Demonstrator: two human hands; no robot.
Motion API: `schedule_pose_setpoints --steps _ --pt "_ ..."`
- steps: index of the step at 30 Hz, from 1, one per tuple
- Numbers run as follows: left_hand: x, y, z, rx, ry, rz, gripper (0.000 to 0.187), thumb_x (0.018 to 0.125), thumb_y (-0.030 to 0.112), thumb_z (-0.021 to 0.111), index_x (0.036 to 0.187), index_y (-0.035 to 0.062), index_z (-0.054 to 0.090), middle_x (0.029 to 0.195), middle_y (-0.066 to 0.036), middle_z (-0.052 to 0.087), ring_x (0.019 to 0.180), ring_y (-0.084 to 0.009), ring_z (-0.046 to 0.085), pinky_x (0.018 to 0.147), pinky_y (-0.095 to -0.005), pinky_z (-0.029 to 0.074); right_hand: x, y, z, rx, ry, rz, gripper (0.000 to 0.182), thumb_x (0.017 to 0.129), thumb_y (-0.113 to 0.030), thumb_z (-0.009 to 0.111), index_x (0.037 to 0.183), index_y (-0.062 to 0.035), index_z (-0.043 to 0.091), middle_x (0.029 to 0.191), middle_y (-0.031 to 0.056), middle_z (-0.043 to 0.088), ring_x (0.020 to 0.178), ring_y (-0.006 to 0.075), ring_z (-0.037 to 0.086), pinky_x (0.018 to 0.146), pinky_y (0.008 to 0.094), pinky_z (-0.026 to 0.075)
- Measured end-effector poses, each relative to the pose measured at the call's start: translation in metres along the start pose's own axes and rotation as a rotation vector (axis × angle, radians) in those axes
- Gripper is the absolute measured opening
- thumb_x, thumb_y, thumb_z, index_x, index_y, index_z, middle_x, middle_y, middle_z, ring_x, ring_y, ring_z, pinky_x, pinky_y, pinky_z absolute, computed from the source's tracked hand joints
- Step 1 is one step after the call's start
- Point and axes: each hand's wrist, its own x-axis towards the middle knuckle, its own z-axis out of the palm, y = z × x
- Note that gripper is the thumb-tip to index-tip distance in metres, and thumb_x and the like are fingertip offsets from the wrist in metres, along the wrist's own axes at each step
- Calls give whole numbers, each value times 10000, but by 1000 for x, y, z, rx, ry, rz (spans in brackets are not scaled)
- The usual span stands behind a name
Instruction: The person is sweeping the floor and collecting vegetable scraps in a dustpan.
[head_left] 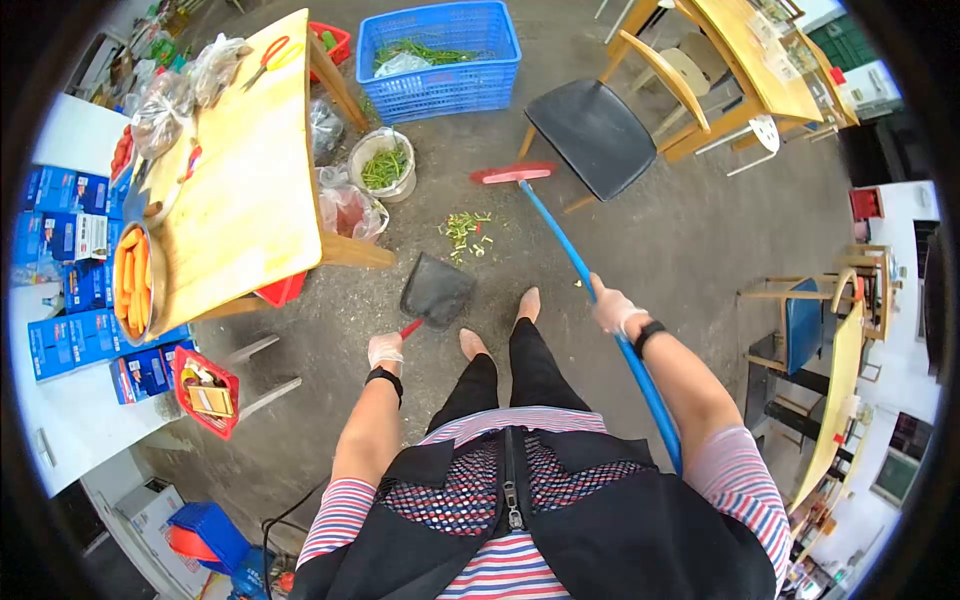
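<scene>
My left hand [386, 350], in a thin glove, is closed on the red handle of a black dustpan [438, 290], which lies on the floor left of my feet. My right hand [612, 305], also gloved, grips the blue pole of a broom. The broom's red head [513, 173] rests on the floor, beside the black chair and beyond a small heap of green vegetable scraps [466, 234]. Those scraps lie between the broom head and the dustpan, touching neither.
A wooden table [245, 190] with bags and scissors stands at left. Beside it are a white bucket [383, 165] of green trimmings and a blue crate [440, 85]. A black chair [590, 135] stands ahead right. More tables and chairs line the right side.
</scene>
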Motion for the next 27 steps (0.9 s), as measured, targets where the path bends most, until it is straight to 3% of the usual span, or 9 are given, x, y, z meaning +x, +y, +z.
schedule_pose_setpoints --steps 2,3,4,7,10,18,23,26,27 --pt "13 -11 6 302 -86 330 288 709 220 482 828 -5 616 903 -213 573 927 -326 535 761 -370 427 5 0 16 37 -49 23 678 739 -61 432 1327 -112 99 985 288 524 931 360 533 764 430 429" --pt "22 -19 16 185 -41 200 296 708 224 486 843 -9 611 910 -216 572 926 -324 537 756 -372 429 6 -1 30 76 -98 39 692 736 -49 439 1329 -113 87 977 283 529 925 352 542 760 429 431" --pt "24 -19 14 196 -42 207 296 708 224 486 843 -9 611 910 -216 572 926 -324 537 756 -372 429 0 1 51 113 12 -52 718 689 -32 413 1330 -94 96 754 192 562 589 247 569 529 359 430" --pt "47 -31 28 203 -67 227 309 713 226 486 906 15 603 943 -202 571 929 -313 541 764 -365 425 -58 14 53 523 -116 -108 698 680 -38 420 1320 -91 146 703 125 515 490 165 485 450 297 393" --pt "19 -3 -4 636 -165 475 310 726 237 473 898 17 607 949 -207 565 940 -306 537 763 -370 423 -114 33 56 505 -115 -106 630 705 -65 401 1304 -130 216 958 234 530 767 266 580 627 338 446" --pt "40 -17 17 82 -57 97 306 721 240 469 858 6 611 933 -226 556 938 -324 528 746 -390 421 -199 88 72 427 18 215 654 704 -69 413 1314 -140 190 880 224 563 648 250 595 575 353 470" --pt "31 -18 3 71 -16 79 309 726 252 464 845 7 611 920 -228 557 932 -323 531 746 -393 416 -122 140 58 608 153 302 649 698 -49 402 1311 -83 191 789 203 568 556 245 577 479 347 454" --pt "51 -32 1 335 -77 267 310 733 254 447 850 19 611 928 -218 558 932 -315 533 743 -395 413 -55 144 32 552 127 339 623 730 -60 431 1308 -75 197 819 190 561 625 244 587 570 340 469" --pt "61 -37 8 130 -82 143 313 740 260 434 855 29 611 925 -213 560 932 -312 532 742 -394 413 -32 150 32 377 39 325 616 749 -82 450 1307 -73 189 851 184 560 686 246 588 645 335 461"
